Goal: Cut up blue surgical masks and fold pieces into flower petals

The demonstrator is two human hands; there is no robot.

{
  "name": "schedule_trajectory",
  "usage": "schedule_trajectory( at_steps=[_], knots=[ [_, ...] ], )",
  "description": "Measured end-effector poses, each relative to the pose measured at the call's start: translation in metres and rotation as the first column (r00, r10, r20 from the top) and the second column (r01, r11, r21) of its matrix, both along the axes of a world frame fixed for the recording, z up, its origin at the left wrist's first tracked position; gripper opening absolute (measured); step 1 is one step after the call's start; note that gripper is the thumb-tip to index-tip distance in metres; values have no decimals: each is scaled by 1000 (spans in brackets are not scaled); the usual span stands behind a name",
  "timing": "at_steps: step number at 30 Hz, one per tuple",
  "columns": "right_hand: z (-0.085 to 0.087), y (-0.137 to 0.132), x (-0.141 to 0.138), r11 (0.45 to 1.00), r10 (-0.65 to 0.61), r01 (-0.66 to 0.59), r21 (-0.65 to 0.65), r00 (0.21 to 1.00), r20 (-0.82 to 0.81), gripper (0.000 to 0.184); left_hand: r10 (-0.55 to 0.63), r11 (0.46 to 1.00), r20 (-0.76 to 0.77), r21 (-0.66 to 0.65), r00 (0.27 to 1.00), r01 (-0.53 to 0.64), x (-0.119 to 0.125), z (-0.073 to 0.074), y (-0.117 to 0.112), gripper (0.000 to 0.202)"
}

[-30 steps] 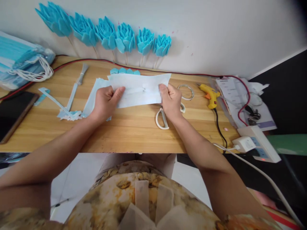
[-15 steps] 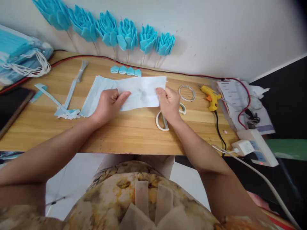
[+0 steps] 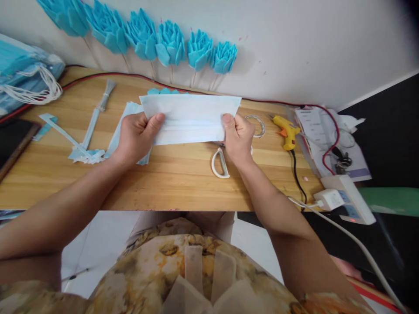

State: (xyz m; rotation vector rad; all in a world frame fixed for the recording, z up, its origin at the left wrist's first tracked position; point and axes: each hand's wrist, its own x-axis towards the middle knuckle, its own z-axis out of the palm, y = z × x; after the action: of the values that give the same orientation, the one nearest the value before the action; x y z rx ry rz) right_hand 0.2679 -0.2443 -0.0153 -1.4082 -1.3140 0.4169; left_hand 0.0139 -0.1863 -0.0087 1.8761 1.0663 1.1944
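Note:
A pale blue-white mask fabric sheet [image 3: 193, 115] is stretched flat above the table between my two hands. My left hand [image 3: 135, 133] pinches its left edge, thumb on top. At the opposite edge, my right hand [image 3: 238, 133] has the same kind of grip. Under and beside my left hand lie more light blue fabric sheets [image 3: 129, 109]. A pair of white-handled scissors [image 3: 220, 165] rests below my right hand, its blades mostly hidden. Small blue folded petals [image 3: 163, 91] show just over the sheet's top edge.
Blue fabric flowers [image 3: 170, 43] on sticks lean along the wall. A tape roll [image 3: 260, 126] and a yellow glue gun [image 3: 286, 131] lie on the right, near a power strip [image 3: 352, 200]. On the left are cut strips [image 3: 91, 128], a phone [image 3: 16, 144] and packed masks [image 3: 26, 74].
The sheet has been drawn wider and straighter between my hands, and its top edge has risen in view, covering part of the petals. My left hand has shifted left, my right slightly right.

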Motion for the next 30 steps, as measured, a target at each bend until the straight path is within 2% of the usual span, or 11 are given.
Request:
schedule_trajectory(
  at_steps=[3,6,10,12,16,20,22,25,27,28,30],
  knots=[
    [1,-2,-2,998,46,-47,-52,999,-29,57,25,996,54,-92,998,-20,1,4,-2,64],
    [-3,1,1,995,75,-79,-64,995,-69,57,28,994,101,-108,994,-16,2,5,-1,68],
    [-7,14,20,998,-17,5,-63,981,-194,56,3,998,218,-64,976,11,0,7,6,65],
    [-4,19,29,997,-13,-8,-75,959,-282,53,61,994,270,-100,961,-35,-3,10,11,61],
    [11,18,39,990,68,-119,-81,881,-468,49,155,981,345,-168,926,-101,-10,8,22,58],
    [20,9,43,984,141,-177,-18,841,-523,52,198,971,433,-209,879,-115,-10,3,30,58],
    [20,7,42,983,122,-175,-48,834,-538,48,206,969,442,-217,873,-119,-8,1,31,58],
    [18,4,33,951,85,-226,-209,846,-526,48,132,972,431,-234,893,-30,-6,0,27,57],
    [17,2,22,898,123,-309,-314,860,-495,53,-3,942,429,-301,903,146,-6,0,23,56],
    [17,1,16,871,159,-348,-346,868,-471,55,-91,900,427,-351,900,258,-7,0,21,58],
    [16,-2,7,837,231,-396,-377,881,-412,57,-275,778,414,-435,868,454,-9,0,17,68]
  ],
)
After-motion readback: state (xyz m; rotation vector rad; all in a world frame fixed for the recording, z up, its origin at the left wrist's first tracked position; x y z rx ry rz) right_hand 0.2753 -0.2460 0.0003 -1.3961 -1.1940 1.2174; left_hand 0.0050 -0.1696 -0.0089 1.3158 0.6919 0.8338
